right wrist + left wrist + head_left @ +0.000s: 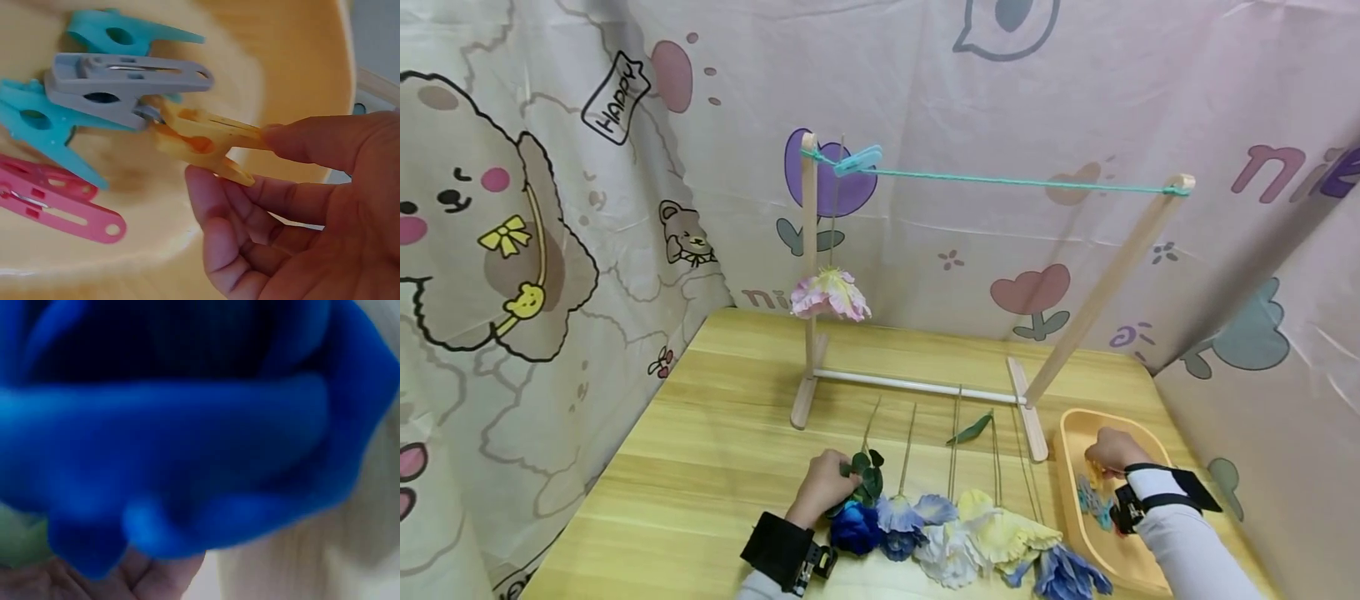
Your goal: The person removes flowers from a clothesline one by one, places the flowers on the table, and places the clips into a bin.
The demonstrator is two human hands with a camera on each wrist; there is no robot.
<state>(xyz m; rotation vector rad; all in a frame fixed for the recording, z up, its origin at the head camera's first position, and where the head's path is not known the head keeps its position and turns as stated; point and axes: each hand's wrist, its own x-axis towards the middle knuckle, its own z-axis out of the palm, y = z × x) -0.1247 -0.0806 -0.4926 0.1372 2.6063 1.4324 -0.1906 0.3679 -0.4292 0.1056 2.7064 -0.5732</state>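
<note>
In the head view my left hand (824, 485) pinches the leafy stem (870, 477) of a blue artificial rose (855, 528) lying on the table. That rose fills most of the left wrist view, with the fingers partly hidden beneath it. My right hand (1115, 448) reaches into a yellow tray (1067, 492). Between thumb and fingers it holds a yellow clothespin (206, 137), seen in the right wrist view. Beside this lie a grey clothespin (125, 81), two teal clothespins (44, 122) and a pink clothespin (62, 203).
Several artificial flowers (951, 552) lie in a row, stems pointing away. Behind them stands a wooden rack (808, 250) with a green string (1000, 181). A blue clothespin (858, 161) holds a pink-and-yellow flower (831, 294) upside down there. Printed curtains enclose the table.
</note>
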